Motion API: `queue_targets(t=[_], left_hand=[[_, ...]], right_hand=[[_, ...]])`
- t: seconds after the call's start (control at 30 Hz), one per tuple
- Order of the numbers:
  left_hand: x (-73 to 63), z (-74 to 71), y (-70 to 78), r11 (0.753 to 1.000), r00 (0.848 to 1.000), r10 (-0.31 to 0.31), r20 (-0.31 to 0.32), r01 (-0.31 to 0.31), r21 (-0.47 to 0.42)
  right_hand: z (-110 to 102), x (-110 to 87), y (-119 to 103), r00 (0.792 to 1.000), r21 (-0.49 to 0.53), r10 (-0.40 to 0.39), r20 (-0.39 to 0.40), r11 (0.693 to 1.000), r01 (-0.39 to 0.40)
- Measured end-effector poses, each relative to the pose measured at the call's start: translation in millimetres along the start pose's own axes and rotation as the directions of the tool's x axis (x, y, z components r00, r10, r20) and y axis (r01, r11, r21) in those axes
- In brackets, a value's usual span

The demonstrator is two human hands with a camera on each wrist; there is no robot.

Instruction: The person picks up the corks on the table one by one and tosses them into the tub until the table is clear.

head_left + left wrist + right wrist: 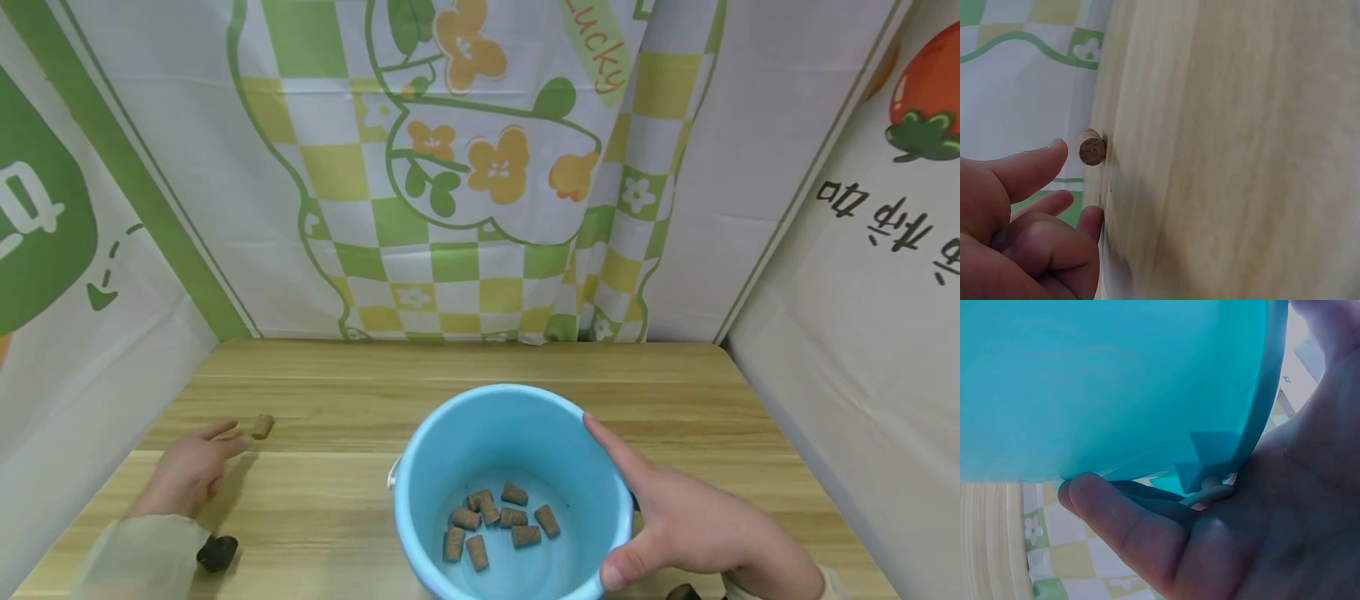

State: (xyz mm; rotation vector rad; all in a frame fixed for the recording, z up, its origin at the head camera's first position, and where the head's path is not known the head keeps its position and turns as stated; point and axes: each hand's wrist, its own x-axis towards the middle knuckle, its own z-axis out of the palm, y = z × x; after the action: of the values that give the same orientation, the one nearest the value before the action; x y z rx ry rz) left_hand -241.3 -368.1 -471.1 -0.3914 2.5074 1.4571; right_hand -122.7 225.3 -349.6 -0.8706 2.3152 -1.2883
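A single cork (262,427) lies on the wooden table at the left. My left hand (189,468) reaches toward it, thumb and forefinger spread apart just short of it. In the left wrist view the round end of the cork (1092,151) faces the camera, beyond the thumb tip, and some other fingers are bent. My right hand (693,521) grips the right side of a light blue bucket (420,508), thumb at the rim and fingers along the outer wall. Several brown corks (513,518) lie scattered on the bucket's bottom.
The wooden table (330,392) reaches back to a checkered green and yellow curtain (480,275). Printed white cloth walls (817,333) stand along both sides. A white handle end (393,473) sticks out at the bucket's left.
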Motion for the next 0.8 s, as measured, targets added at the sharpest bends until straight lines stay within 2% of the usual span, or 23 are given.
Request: queue_targets(t=[0.17, 0.43, 0.53, 0.63, 0.8], left_hand=[[9.4, 7.3, 4.5, 0.999, 0.998, -0.024, -0.053, 0.025, 0.022], [12.2, 12.0, 12.3, 0.998, 0.998, -0.036, -0.06, 0.039, 0.056], [13.0, 14.4, 14.1, 0.996, 0.997, -0.022, -0.08, 0.029, 0.083], [13.3, 16.5, 16.3, 0.989, 0.996, 0.017, -0.089, -0.004, 0.146], [14.2, 20.7, 22.2, 0.966, 0.993, 0.089, -0.074, -0.068, 0.248]], right_hand=[[0, -0.3, 0, 1.0, -0.016, -0.01, 0.0, 1.0, 0.01], [-1, -1.1, 0, 1.0, 0.016, 0.004, 0.004, 1.0, -0.005], [-1, -1.3, 0, 1.0, 0.019, -0.003, 0.004, 1.0, 0.003], [-1, -0.9, 0, 1.0, 0.019, -0.021, 0.004, 1.0, 0.021], [0, -0.6, 1, 1.0, 0.029, -0.02, 0.007, 0.999, 0.02]])
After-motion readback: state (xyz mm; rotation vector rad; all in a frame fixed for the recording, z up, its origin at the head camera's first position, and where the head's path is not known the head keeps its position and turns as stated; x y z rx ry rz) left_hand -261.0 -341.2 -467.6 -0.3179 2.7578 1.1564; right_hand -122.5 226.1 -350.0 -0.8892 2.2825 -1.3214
